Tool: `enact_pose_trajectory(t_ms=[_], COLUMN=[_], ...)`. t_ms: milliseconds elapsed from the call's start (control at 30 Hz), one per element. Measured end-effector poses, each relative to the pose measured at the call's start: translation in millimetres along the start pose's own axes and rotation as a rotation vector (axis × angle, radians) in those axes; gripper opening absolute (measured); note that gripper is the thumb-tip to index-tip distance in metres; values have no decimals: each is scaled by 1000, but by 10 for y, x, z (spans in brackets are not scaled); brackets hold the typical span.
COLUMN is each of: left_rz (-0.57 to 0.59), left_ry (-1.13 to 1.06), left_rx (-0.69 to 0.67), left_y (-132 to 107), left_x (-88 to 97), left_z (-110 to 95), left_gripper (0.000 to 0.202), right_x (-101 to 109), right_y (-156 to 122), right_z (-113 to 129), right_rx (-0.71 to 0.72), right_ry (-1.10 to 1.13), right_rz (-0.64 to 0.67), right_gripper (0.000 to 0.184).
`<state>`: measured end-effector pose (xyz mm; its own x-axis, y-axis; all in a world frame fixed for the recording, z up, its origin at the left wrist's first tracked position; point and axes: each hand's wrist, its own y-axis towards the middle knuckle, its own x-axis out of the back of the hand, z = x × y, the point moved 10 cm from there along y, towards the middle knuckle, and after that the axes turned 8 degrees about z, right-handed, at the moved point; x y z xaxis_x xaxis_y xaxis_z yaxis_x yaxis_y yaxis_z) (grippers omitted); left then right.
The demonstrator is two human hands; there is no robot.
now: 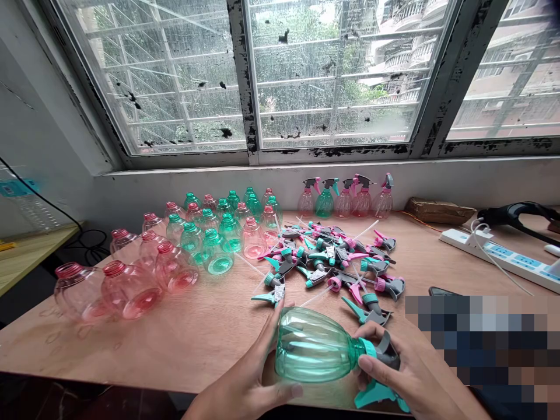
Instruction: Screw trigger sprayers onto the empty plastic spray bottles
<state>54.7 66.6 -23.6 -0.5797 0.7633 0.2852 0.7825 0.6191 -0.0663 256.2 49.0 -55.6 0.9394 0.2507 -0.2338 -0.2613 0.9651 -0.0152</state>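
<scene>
A clear green spray bottle [315, 345] lies on its side in the air above the table's front edge, base to the left and neck to the right. My left hand [258, 364] grips it around the base, thumb below and fingers behind. At the neck, my right hand [394, 364] is closed on the trigger sprayer [370, 348], which has a turquoise collar, a grey head and a turquoise trigger hanging down. The collar sits on the bottle's neck; whether it is tight I cannot tell. Just beyond is a heap of loose trigger sprayers [332, 254], pink, turquoise and grey.
Several open pink bottles [131, 289] and green bottles [219, 251] stand at the left on the wooden table [184, 344]. Bottles with sprayers fitted [345, 201] line the wall. At right are a power strip [503, 256], a brown package [440, 211] and a phone [441, 291].
</scene>
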Motion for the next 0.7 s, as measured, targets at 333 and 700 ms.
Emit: enact_pose_trajectory(t_ms=[333, 700], left_rz=[7, -7], left_ry=[-25, -18], left_rx=[-7, -65], left_y=[11, -4], left_x=[-11, -15], left_z=[-27, -58], left_gripper=[110, 99], right_x=[1, 9], right_y=[13, -6], right_z=[-25, -14], right_rx=[8, -4], right_ry=[27, -3], right_rz=[4, -9], right_gripper=[37, 37])
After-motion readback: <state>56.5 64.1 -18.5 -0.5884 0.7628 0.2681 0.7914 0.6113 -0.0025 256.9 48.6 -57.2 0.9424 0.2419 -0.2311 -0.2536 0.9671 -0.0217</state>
